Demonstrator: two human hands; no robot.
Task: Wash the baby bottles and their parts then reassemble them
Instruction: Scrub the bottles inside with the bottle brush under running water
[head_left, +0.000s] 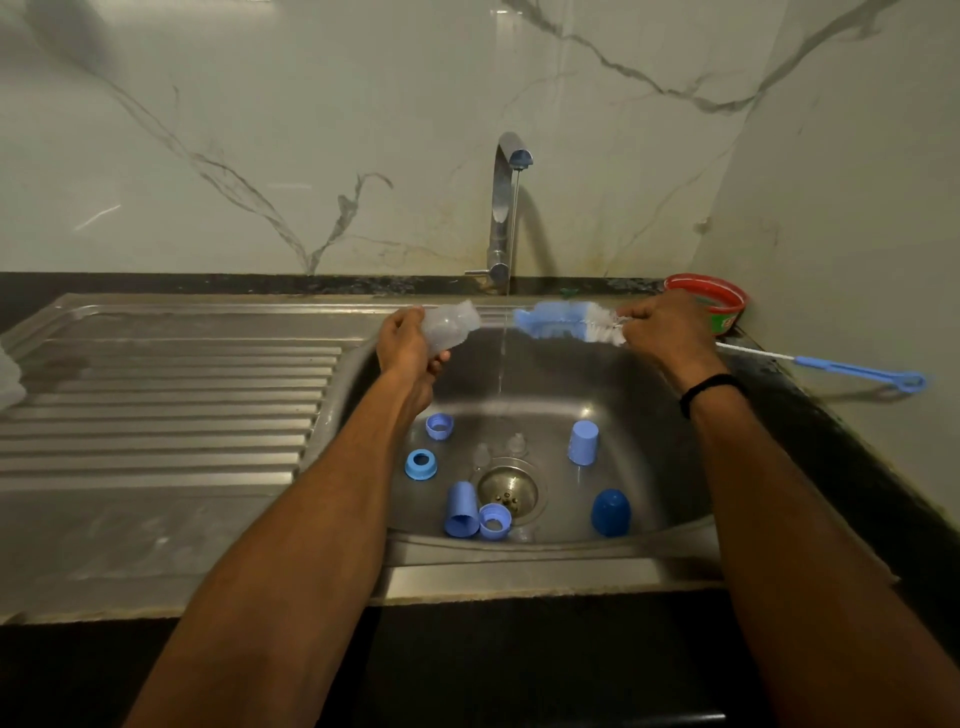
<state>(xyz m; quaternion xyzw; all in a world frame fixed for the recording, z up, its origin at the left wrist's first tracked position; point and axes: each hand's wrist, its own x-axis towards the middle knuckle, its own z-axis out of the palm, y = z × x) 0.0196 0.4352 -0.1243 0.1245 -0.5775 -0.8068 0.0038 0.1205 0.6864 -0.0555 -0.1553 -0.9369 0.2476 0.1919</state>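
Head view. Across the upper frame, white marble-veined wall (260, 130). Below it, dark stone tabletop (815, 431) along the back and down the right side. Set into it, stainless steel sink (519, 553) at centre, with ribbed steel drainboard (156, 405) filling the left. Curved chrome tap (501, 208) at the back, thin stream of water (503, 358) falling into the basin. Red round tub (711, 301) in the far right corner, against the wall.

Above the basin, left hand (408, 345) with fingers wrapped round clear plastic baby bottle (449, 327), held on its side just left of the stream. Right hand (662, 332), black band (709, 389) on its wrist, fingers clenched on blue-and-white bottle brush (566, 322) at the root of the bristles. Bristle tip just right of the stream, blue handle reaching out over the right tabletop.

On the basin floor, around the round drain strainer (508, 488):
- blue screw ring (440, 426) by the left forearm
- second ring (421, 464) below it
- third ring (494, 520) just beside a pale blue cap (461, 509) lying on its side
- another pale blue cap, upright (583, 441), to the right
- dark blue domed cap (611, 512) at lower right
- two faint clear teats (516, 444) above the strainer
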